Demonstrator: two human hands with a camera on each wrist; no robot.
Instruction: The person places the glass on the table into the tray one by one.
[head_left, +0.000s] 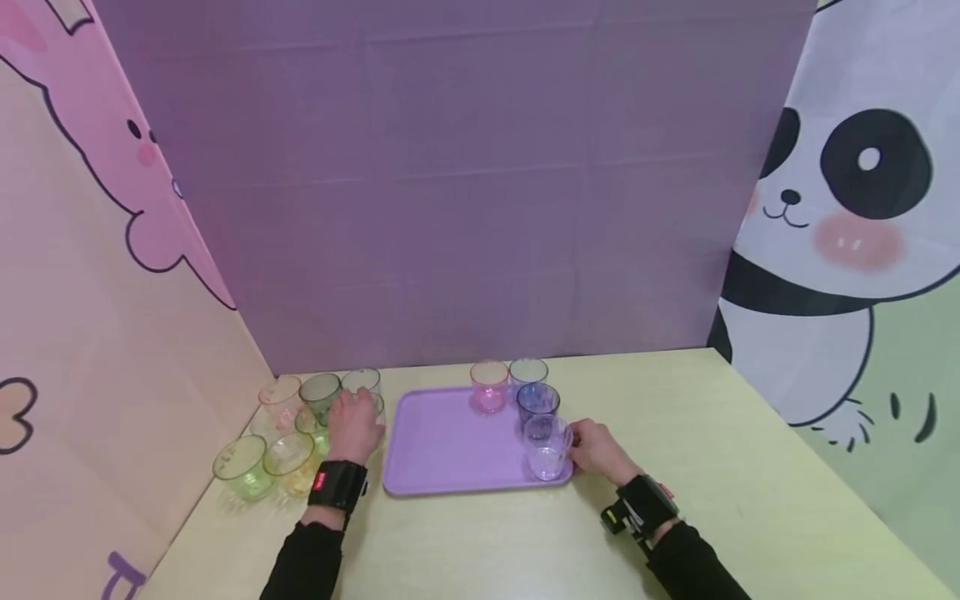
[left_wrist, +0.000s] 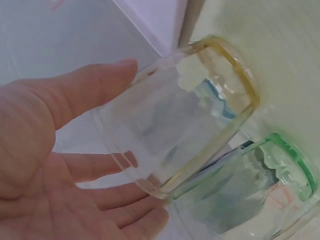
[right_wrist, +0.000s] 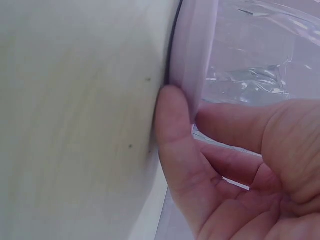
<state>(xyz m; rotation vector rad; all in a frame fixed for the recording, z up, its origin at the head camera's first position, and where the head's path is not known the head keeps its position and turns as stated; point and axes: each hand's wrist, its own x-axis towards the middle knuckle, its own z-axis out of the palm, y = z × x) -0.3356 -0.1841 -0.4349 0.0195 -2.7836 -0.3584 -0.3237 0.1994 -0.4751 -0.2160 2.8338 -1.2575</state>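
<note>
My left hand (head_left: 356, 429) is among the drinking glasses on the left of the table. In the left wrist view its thumb and fingers lie on opposite sides of a clear glass (left_wrist: 175, 120) with a yellowish base, and a green-based glass (left_wrist: 240, 195) stands beside it. At the right edge of the purple tray (head_left: 450, 450), my right hand (head_left: 600, 450) pinches the rim between thumb and finger. On the tray's right side stand a pink glass (head_left: 490, 387), a blue glass (head_left: 537, 404) and a clear glass (head_left: 547, 454) near that hand.
Left of the tray, a green glass (head_left: 243, 471), a yellow glass (head_left: 290, 467), a pink glass (head_left: 281, 404) and a dark green glass (head_left: 321, 396) crowd together. Another pale glass (head_left: 528, 371) stands at the tray's far right corner. A purple backdrop (head_left: 472, 183) rises behind the table.
</note>
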